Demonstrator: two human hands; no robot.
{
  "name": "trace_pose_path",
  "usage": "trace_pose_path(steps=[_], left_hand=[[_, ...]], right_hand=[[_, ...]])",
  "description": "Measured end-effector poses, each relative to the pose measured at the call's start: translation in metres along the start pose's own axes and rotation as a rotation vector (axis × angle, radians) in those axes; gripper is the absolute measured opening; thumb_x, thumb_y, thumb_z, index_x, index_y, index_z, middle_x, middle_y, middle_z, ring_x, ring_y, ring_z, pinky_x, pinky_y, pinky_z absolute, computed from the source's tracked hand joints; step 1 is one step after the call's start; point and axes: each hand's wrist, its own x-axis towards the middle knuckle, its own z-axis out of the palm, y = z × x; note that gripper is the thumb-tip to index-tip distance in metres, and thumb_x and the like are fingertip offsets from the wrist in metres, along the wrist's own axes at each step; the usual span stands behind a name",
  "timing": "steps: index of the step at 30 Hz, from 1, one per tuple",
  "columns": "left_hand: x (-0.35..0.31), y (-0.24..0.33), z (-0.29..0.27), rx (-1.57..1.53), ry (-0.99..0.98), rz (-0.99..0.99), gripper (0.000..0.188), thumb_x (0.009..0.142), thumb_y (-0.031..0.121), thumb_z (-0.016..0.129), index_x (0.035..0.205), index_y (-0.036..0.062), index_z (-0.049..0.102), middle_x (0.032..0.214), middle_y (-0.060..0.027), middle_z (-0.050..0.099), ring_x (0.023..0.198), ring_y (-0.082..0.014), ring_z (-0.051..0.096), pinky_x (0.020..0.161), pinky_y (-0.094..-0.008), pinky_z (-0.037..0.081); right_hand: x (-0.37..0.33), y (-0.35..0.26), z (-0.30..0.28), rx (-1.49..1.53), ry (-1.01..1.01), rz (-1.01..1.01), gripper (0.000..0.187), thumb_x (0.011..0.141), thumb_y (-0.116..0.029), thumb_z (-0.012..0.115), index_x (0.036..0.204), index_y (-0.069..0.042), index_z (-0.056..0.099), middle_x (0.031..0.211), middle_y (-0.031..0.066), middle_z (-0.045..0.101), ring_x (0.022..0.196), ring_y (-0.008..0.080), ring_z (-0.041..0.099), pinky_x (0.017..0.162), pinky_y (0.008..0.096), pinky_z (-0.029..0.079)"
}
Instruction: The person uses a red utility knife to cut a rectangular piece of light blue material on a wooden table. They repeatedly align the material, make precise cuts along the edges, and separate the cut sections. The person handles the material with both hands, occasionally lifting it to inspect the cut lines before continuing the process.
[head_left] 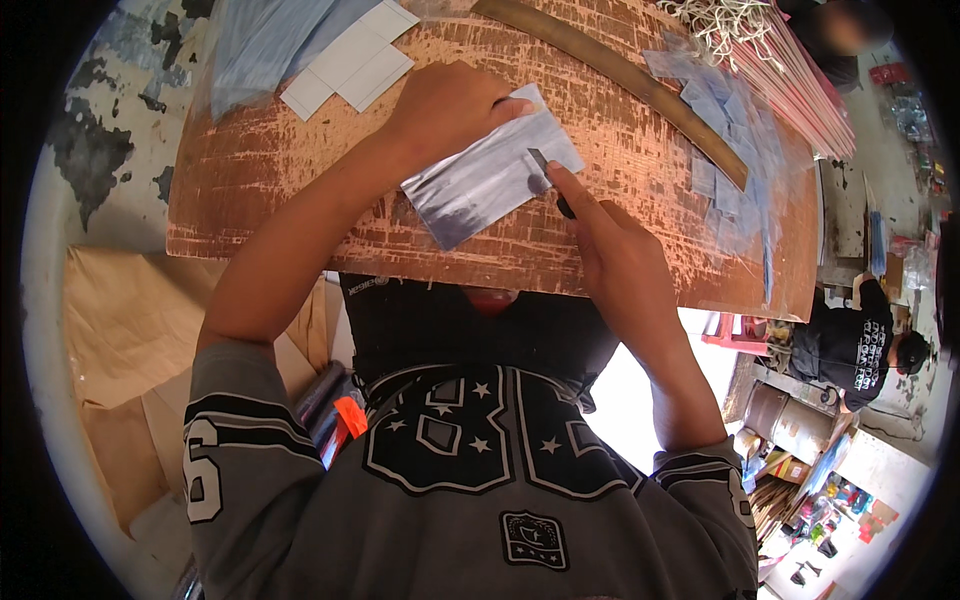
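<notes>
A shiny silver sheet (pixel 490 185), roughly rectangular, lies tilted on the scratched wooden table (pixel 300 215) in front of me. My left hand (pixel 450 102) is closed at its far left edge, the thumb bearing on the sheet's upper corner; the other fingers are mostly hidden. My right hand (pixel 610 235) grips a cutter knife (pixel 538 158), its index finger stretched along the tool towards the blade. The blade lies over the right part of the sheet, and a bit of the dark handle shows below the finger. Whether the blade touches the sheet I cannot tell.
White card pieces (pixel 350 68) and bluish clear plastic sheets (pixel 265 50) lie at the far left. A long brown strip (pixel 630 80) curves across the far right, beside plastic scraps (pixel 735 165) and pink sticks with white strings (pixel 790 70). Another person (pixel 860 340) is at the right.
</notes>
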Motion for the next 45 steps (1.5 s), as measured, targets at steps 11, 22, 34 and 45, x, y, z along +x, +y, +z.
trace_pose_path(steps=[11, 22, 34, 45], left_hand=[[0.0, -0.001, 0.002, 0.027, 0.018, -0.004, 0.049, 0.098, 0.055, 0.063, 0.084, 0.0113, 0.079, 0.073, -0.011, 0.072, 0.072, -0.0332, 0.072, 0.066, -0.0476, 0.057], [-0.001, 0.0, 0.002, 0.015, 0.018, -0.015, 0.048, 0.099, 0.055, 0.062, 0.086, 0.0121, 0.079, 0.076, -0.0109, 0.074, 0.074, -0.0332, 0.073, 0.068, -0.0476, 0.058], [0.0, 0.002, -0.001, 0.036, -0.026, -0.032, 0.049, 0.099, 0.056, 0.061, 0.087, 0.012, 0.08, 0.075, -0.0107, 0.074, 0.074, -0.0334, 0.073, 0.068, -0.0476, 0.058], [0.002, 0.0, 0.001, 0.07, -0.036, -0.027, 0.052, 0.098, 0.059, 0.061, 0.085, 0.0121, 0.08, 0.073, -0.0109, 0.073, 0.072, -0.0325, 0.073, 0.066, -0.0465, 0.058]], right_hand=[[0.006, 0.001, 0.001, -0.103, -0.038, 0.004, 0.067, 0.095, -0.001, 0.058, 0.156, -0.026, 0.049, 0.094, 0.017, 0.065, 0.082, 0.0396, 0.071, 0.073, 0.0504, 0.056], [0.013, 0.005, -0.008, -0.094, -0.046, -0.075, 0.067, 0.094, 0.003, 0.057, 0.155, -0.024, 0.05, 0.092, 0.0201, 0.067, 0.082, 0.0413, 0.071, 0.073, 0.0518, 0.055], [0.008, 0.002, -0.012, -0.148, -0.123, -0.027, 0.069, 0.095, 0.002, 0.055, 0.157, -0.026, 0.047, 0.095, 0.0217, 0.067, 0.083, 0.043, 0.071, 0.074, 0.0537, 0.056], [-0.01, 0.004, -0.012, -0.16, -0.152, 0.025, 0.069, 0.096, 0.001, 0.056, 0.158, -0.028, 0.046, 0.095, 0.0201, 0.067, 0.081, 0.0424, 0.072, 0.07, 0.0526, 0.057]])
